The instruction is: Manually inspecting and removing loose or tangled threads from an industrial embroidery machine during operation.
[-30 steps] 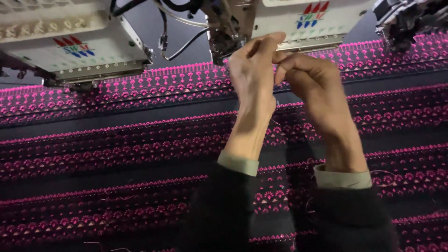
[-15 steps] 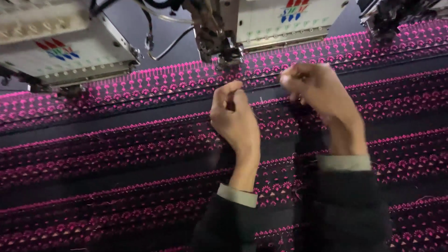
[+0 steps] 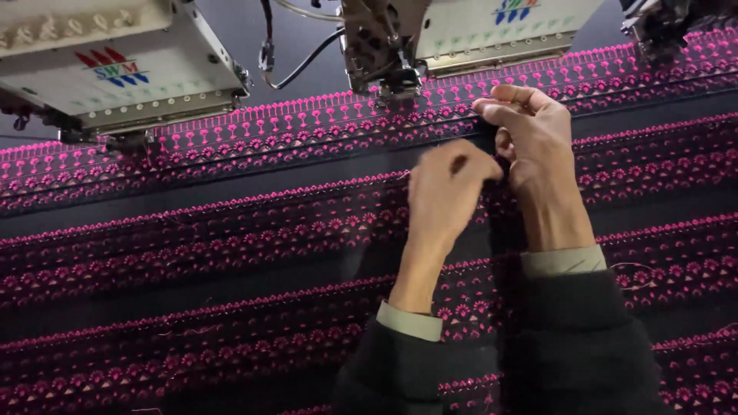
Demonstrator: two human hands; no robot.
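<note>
Two hands pinching at dark embroidered fabric below a machine head.

The dark fabric (image 3: 231, 230), banded with rows of pink stitching, lies stretched flat across the whole view; it looks soft, light and pliant, best taken by a small pinch near a stitched row. The left hand (image 3: 446, 188) is curled, fingertips pressed together at the cloth. The right hand (image 3: 534, 142), at about one o'clock from it, is likewise bunched in a pinch; whatever they nip is too fine to tell. At twelve o'clock hangs the embroidery head (image 3: 384, 54), a second white head (image 3: 123, 69) at ten.
</note>
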